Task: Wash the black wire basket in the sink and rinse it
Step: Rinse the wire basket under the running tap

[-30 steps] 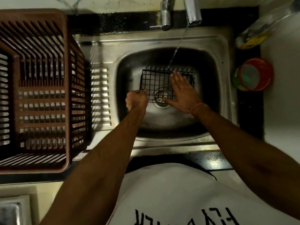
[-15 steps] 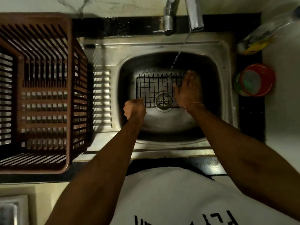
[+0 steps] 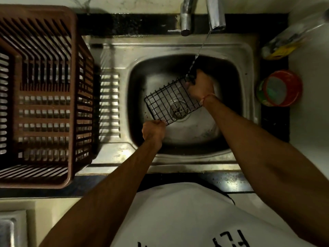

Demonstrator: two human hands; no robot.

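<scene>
The black wire basket (image 3: 169, 100) hangs tilted over the drain inside the steel sink (image 3: 178, 49). My left hand (image 3: 153, 130) grips its near left corner in a fist. At the far right corner my right hand (image 3: 200, 86) holds the basket, its fingers curled round the wire there. A thin stream of water from the tap (image 3: 214, 13) falls onto that far right corner by my right hand.
A large brown plastic crate (image 3: 41, 97) stands on the counter left of the sink, beside the ribbed drainboard (image 3: 109, 104). A red tub (image 3: 281, 88) and a plastic bottle with a yellow label (image 3: 284, 45) lie on the right counter.
The basket has turned counter-clockwise and now lies diagonally. My right hand went from lying flat on the mesh to holding the far right corner under the stream.
</scene>
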